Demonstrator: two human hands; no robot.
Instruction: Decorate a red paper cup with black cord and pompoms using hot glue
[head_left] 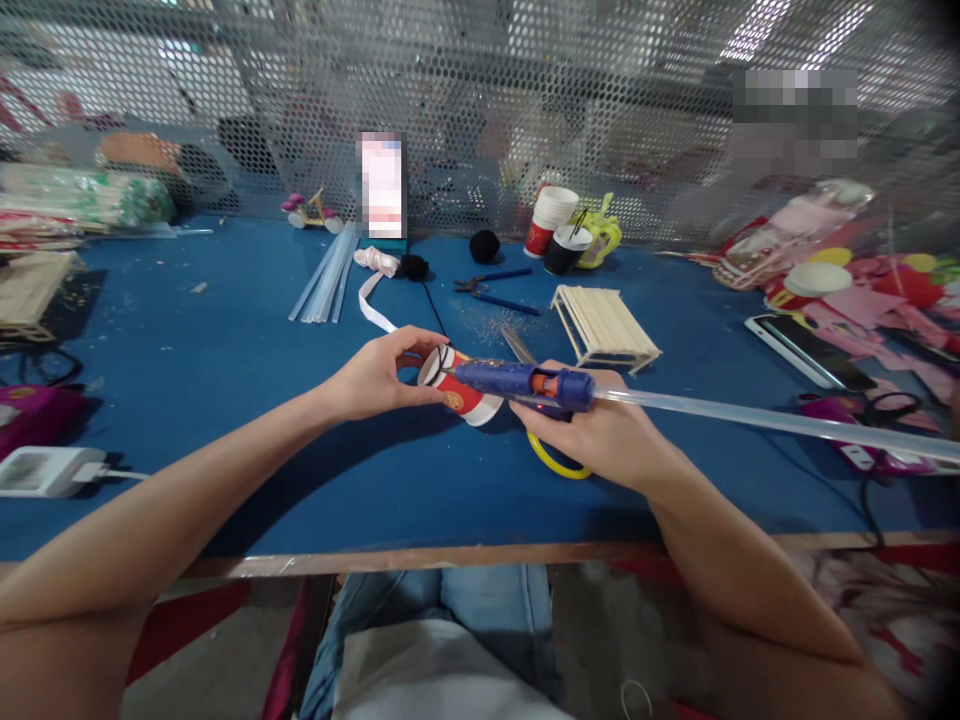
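Observation:
My left hand [384,376] is closed around the base end of a red and white paper cup [474,402], which lies tilted on its side above the table. Black yarn [437,318] runs from a small black ball [414,267] to the cup end by my fingers. My right hand [600,425] grips a blue hot glue gun [517,385], its nozzle at the cup's white end near the yarn. A long clear glue stick [720,408] sticks out of the gun's back. Below my right hand shows a yellow ring-shaped handle [555,460], partly hidden.
On the blue table [300,490] lie blue-handled pliers [499,290], a small wooden-stick bench [606,325], white ribbon [375,305] and clear glue sticks [326,275]. Stacked cups [555,208], a phone [811,352] and a white plug adapter [49,470] stand or lie around. Perforated metal [465,100] closes off the back.

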